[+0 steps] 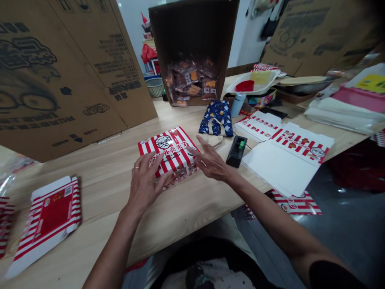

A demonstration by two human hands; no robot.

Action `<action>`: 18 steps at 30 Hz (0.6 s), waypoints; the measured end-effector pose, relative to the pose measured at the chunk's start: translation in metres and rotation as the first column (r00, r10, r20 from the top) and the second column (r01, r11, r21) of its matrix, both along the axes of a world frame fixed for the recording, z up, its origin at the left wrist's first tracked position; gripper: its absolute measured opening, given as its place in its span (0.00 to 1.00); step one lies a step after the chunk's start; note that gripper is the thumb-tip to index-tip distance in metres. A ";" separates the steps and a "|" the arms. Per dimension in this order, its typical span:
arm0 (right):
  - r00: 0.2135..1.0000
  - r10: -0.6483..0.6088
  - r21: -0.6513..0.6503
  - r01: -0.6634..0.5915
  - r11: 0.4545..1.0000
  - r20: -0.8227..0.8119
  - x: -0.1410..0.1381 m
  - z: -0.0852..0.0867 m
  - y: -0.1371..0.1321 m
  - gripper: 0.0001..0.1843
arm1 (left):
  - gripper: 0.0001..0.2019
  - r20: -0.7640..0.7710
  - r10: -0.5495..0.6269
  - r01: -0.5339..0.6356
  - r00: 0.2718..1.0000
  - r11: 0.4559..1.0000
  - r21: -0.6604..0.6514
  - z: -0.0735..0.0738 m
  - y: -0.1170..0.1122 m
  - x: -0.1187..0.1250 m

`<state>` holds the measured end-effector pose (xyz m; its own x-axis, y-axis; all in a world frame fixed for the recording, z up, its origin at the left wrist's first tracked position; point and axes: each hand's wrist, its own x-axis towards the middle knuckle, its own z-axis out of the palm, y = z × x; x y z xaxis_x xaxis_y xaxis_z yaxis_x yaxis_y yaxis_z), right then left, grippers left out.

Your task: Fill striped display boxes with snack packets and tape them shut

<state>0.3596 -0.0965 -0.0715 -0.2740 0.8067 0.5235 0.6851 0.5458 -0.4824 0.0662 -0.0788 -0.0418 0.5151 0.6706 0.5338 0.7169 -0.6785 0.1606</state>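
A red-and-white striped carton (173, 146) with a printed face and lettering sits closed on the wooden table in front of me. My left hand (146, 180) lies over its near left corner, fingers spread, with a ring on one finger. At the carton's right end is my right hand (210, 158), its fingers stretched out and apart. Both hands are at the carton without wrapping round it; whether every fingertip touches cannot be made out. Just right of my right hand stands a black tape dispenser (236, 151) with a green part.
An open cardboard box (192, 32) holding several wrapped packets stands behind. Flat striped carton blanks (282, 160) lie to the right, overhanging the edge. A partly folded carton (51, 216) lies left. A blue patterned bag (217, 114) and a bottle (238, 104) stand beyond the dispenser.
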 end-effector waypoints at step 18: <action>0.982 0.174 0.133 -0.182 0.974 0.071 0.003 -0.039 0.035 0.23 | 0.18 -0.014 0.087 -0.087 0.996 0.996 0.033 -0.027 -0.002 -0.006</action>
<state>0.3624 -0.0619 -0.1101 -0.4400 0.6635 0.6051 0.5960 0.7198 -0.3560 0.0606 -0.0810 -0.0689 0.4638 0.6955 0.5488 0.7756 -0.6182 0.1280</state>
